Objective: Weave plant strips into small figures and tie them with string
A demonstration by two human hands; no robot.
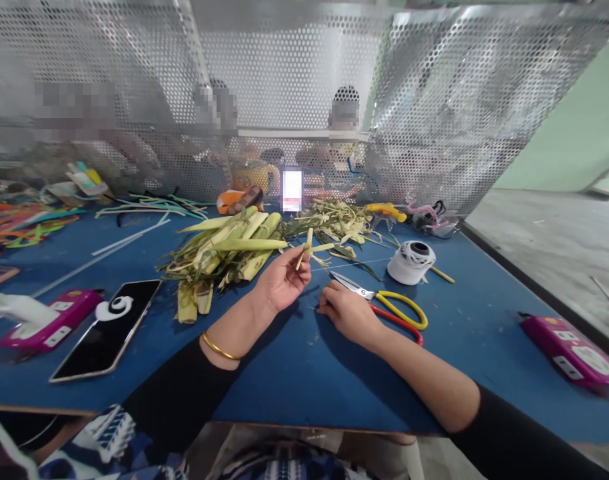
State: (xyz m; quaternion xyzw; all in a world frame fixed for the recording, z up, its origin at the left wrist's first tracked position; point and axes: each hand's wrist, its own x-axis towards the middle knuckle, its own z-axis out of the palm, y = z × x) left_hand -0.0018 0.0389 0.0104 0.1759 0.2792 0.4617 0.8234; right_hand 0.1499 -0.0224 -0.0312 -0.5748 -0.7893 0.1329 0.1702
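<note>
The small crossed piece of pale husk strips (pixel 309 249) is at the left hand (pixel 288 277), pinched at its fingertips above the desk (pixel 294 380). Its longest strip runs near to far, with another sticking out to the right. The piece lies far and left of the right hand (pixel 348 312), which is apart from it, low over the desk with fingers curled narrow; whether they grip anything, I cannot tell.

Just beside the right hand is one pair of scissors (pixel 368 294), blades toward the far left, handles toward the near right. Farther right stands one spool of white thread (pixel 409 268). To the left is one heap of husks (pixel 249 248), too jumbled to count, then one flat dark-screened phone (pixel 107 340). Two purple boxes (pixel 572 350) flank the scene, one at each side.
</note>
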